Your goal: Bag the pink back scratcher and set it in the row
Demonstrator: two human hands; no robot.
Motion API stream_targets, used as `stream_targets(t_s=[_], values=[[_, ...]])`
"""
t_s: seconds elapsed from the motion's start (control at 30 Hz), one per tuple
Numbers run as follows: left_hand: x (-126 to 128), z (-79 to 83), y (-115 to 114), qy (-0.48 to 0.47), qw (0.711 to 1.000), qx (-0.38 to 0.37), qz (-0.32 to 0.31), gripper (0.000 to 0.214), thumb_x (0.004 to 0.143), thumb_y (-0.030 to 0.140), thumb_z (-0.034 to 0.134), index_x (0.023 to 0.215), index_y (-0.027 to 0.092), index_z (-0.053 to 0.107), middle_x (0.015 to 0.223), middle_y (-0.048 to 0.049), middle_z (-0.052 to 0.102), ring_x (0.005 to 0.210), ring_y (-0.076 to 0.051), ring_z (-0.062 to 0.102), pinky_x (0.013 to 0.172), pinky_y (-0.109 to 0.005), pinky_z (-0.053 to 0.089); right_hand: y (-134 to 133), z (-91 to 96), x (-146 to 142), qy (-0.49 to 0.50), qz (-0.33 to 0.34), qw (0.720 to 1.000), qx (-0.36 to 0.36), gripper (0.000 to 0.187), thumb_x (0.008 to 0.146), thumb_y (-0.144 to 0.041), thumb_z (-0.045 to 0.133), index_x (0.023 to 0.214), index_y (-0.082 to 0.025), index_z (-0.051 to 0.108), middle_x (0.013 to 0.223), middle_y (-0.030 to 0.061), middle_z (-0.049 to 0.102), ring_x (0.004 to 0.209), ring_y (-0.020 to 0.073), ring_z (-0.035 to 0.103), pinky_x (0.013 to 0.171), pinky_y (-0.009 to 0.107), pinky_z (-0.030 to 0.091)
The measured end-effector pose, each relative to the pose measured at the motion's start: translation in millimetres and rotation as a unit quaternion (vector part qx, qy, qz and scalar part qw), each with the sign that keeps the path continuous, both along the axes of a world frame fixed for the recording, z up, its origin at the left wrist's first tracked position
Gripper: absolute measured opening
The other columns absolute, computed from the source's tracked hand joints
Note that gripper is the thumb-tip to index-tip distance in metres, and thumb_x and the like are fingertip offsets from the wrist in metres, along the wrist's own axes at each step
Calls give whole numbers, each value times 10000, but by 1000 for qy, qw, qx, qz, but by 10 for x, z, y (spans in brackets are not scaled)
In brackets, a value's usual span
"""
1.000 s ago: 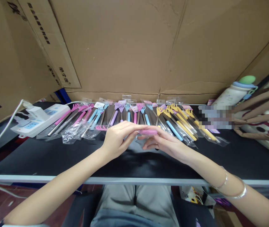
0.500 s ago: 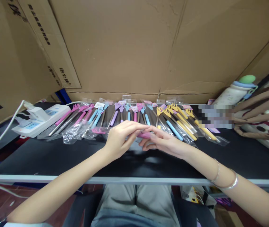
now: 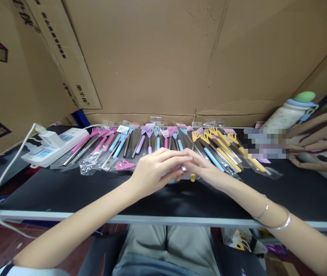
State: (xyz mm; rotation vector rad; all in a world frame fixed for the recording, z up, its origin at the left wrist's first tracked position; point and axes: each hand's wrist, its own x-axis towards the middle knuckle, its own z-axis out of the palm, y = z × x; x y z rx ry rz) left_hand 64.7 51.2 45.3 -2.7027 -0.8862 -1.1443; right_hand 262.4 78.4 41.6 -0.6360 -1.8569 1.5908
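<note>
My left hand (image 3: 154,170) and my right hand (image 3: 206,171) meet fingertip to fingertip over the middle of the black table (image 3: 66,191). Both are closed on the handle end of a pink back scratcher (image 3: 125,165). Its claw head pokes out to the left inside a clear bag, while the handle is mostly hidden by my fingers. Just behind the hands, a row of bagged back scratchers (image 3: 157,140) in pink, blue, purple and yellow (image 3: 223,149) lies side by side. A yellow handle tip (image 3: 192,177) shows under my right fingers.
A white power strip (image 3: 51,145) with a plugged cable sits at the far left. Cardboard boxes (image 3: 166,57) wall the back and left. On the right stand a bottle with a green cap (image 3: 291,111) and a striped bag (image 3: 321,145). The table's metal front edge (image 3: 163,219) runs above my lap.
My hands have closed tighter together, hiding the pink handle that showed between them. The pink claw head has shifted slightly right, and the view has tilted a little.
</note>
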Motion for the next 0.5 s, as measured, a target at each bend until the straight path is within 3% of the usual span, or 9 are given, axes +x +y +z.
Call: stream_targets(t_s=[0.1,0.27,0.5], values=[[-7,47,-8,20,999,1,30,409,884,360,535,1255,200,474,1252,-60,582,1113,-170,542,907,-301,473,-28,57,47,1,-39,998,38,216,890,-400,524,992,-209,520,906,2,608,739,125,640,730,283,513],[-42,52,68,74,993,20,96,474,861,367,565,1286,200,434,1254,-79,578,1141,-207,538,955,-353,420,-5,49,148,19,-27,998,59,321,922,-463,424,1113,-224,523,1040,48,619,797,177,663,786,368,510],[-50,35,159,138,982,40,123,390,907,443,469,1209,198,483,995,-39,661,857,-176,635,690,-262,437,22,68,194,18,0,1000,21,334,901,-451,481,1167,-250,493,1022,41,629,842,173,652,815,365,496]])
